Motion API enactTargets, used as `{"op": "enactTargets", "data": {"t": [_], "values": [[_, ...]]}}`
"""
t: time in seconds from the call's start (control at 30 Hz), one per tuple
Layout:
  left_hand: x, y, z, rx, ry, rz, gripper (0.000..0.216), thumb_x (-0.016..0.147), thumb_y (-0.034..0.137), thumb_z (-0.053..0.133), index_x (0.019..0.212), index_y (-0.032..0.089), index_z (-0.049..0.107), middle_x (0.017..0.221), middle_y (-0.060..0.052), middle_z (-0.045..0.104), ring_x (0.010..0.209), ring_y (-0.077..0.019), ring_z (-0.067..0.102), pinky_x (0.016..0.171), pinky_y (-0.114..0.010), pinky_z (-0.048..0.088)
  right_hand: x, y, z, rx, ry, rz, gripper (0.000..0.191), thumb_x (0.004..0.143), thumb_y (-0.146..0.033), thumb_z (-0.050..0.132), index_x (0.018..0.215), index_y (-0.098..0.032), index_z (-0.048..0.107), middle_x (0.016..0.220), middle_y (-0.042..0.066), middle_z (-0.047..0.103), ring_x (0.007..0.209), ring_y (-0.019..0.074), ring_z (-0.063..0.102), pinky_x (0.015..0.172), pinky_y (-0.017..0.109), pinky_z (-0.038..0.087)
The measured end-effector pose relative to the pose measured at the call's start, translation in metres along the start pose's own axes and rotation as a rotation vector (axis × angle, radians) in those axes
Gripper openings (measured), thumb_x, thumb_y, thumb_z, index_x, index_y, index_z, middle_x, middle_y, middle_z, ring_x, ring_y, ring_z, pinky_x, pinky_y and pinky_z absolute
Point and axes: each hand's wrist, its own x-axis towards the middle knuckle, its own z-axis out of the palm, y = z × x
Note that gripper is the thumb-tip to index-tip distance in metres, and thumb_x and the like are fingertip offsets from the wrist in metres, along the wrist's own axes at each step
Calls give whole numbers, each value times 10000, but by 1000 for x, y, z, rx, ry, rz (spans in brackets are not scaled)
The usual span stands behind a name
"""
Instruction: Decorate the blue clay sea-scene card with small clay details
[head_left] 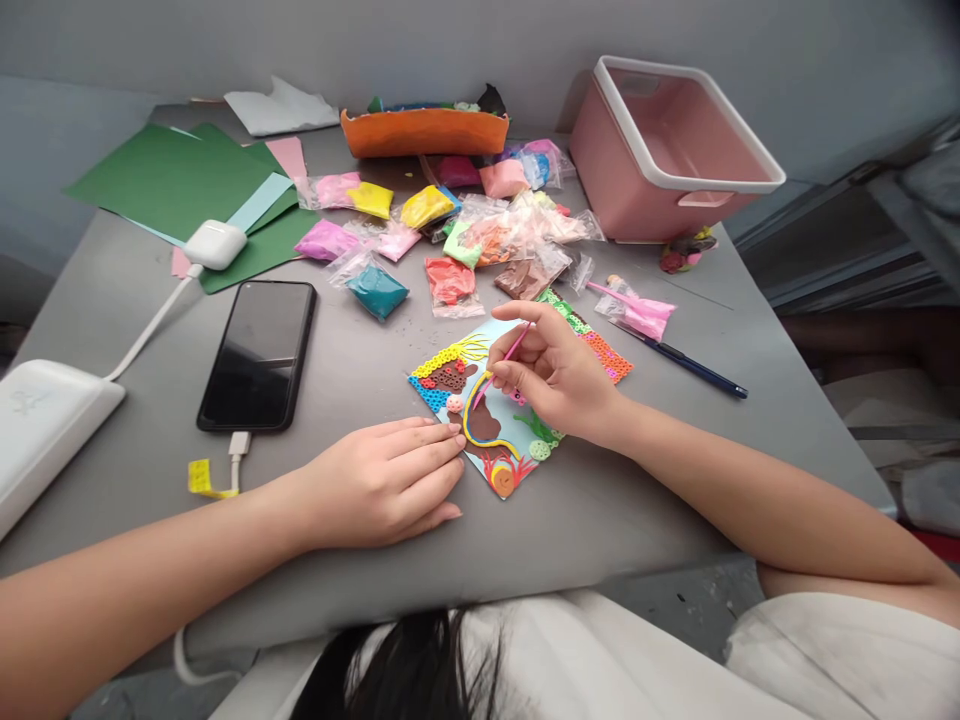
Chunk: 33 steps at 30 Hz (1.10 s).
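A light blue card (501, 345) covered with raised coloured clay shapes lies on the grey table. My right hand (556, 372) is over its middle, pinching a thin pink clay tool (517, 343). The tool's tip points down at a curved yellow and blue clay strip (470, 415) beside a brown clay patch (486, 420). My left hand (390, 480) lies flat with fingers stretched out, its fingertips at the card's left edge. At the card's near corner is an orange-brown clay spiral (504, 480) with red strands.
Several clay packets (379, 290) spread behind the card. A pink bin (622, 190) and an orange tray (424, 135) stand at the back. Left are a phone (259, 355), an earbud case (215, 245), a white power unit (52, 410) and green paper (150, 180). A pen (697, 370) lies right.
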Motion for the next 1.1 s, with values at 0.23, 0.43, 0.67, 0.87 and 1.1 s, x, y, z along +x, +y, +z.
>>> {"op": "enactTargets", "data": {"t": [0.23, 0.43, 0.67, 0.87, 1.1], "values": [[0, -1, 0, -4, -6, 3, 235, 1015, 311, 610, 1020, 107, 727, 1094, -118, 831, 1014, -240, 813, 965, -359, 670, -1, 1, 1, 14, -23, -22, 389, 940, -95, 569, 1272, -236, 424, 860, -33, 607, 668, 62, 605, 594, 178, 522], [-1, -1, -1, -1, -6, 4, 228, 1016, 311, 608, 1021, 114, 723, 1094, -116, 832, 1016, -234, 813, 959, -349, 673, 0, 0, 1, 29, -42, 0, 375, 955, -101, 558, 1272, -244, 416, 871, -31, 606, 691, 68, 615, 612, 188, 526], [-1, -1, 0, 9, -12, 5, 228, 1019, 315, 602, 1031, 117, 716, 1092, -112, 832, 1016, -233, 812, 945, -350, 677, 0, 0, 1, 42, -47, 22, 388, 948, -108, 558, 1281, -241, 409, 872, -29, 601, 694, 75, 621, 628, 201, 533], [-1, 0, 0, 4, -9, 6, 228, 1018, 310, 603, 1024, 112, 716, 1091, -113, 832, 1010, -238, 814, 932, -356, 682, -1, -4, 0, 27, -59, 39, 363, 944, -111, 558, 1255, -236, 420, 859, -30, 600, 668, 72, 603, 615, 196, 533], [-1, -1, 0, 3, -12, 5, 223, 1011, 314, 618, 1027, 118, 723, 1094, -112, 832, 1009, -234, 814, 944, -343, 677, -2, -3, -2, 22, -65, 38, 372, 940, -101, 565, 1257, -233, 421, 851, -34, 598, 652, 67, 593, 600, 192, 525]]}}
